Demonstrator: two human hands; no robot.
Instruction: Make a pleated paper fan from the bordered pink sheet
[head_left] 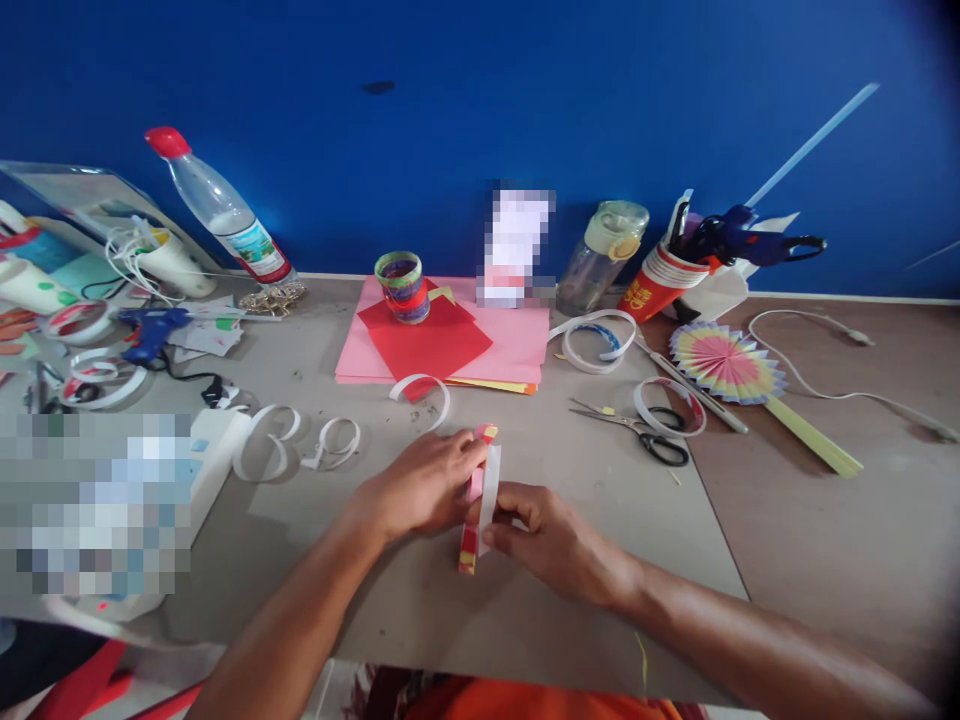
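Note:
My left hand [427,485] has its fingers closed around the far part of a narrow band of red, pink and yellow paper [469,540], which stands on edge above the table. A white strip [490,490] lies along the band's right side. Near its lower end my right hand [559,540] pinches it between thumb and bent fingers. Part of the band is hidden behind my fingers, so I cannot tell whether the white strip is stuck to it. Just beyond my hands, a curled white strip [442,405] rests on the table.
Red paper [427,355] and a pink stack [517,345] lie behind, under a small colourful cup [405,290]. Scissors [652,435], a tape roll [667,405] and a pleated paper fan [724,360] lie right. A bottle [240,225] leans at left, near a power strip [214,450].

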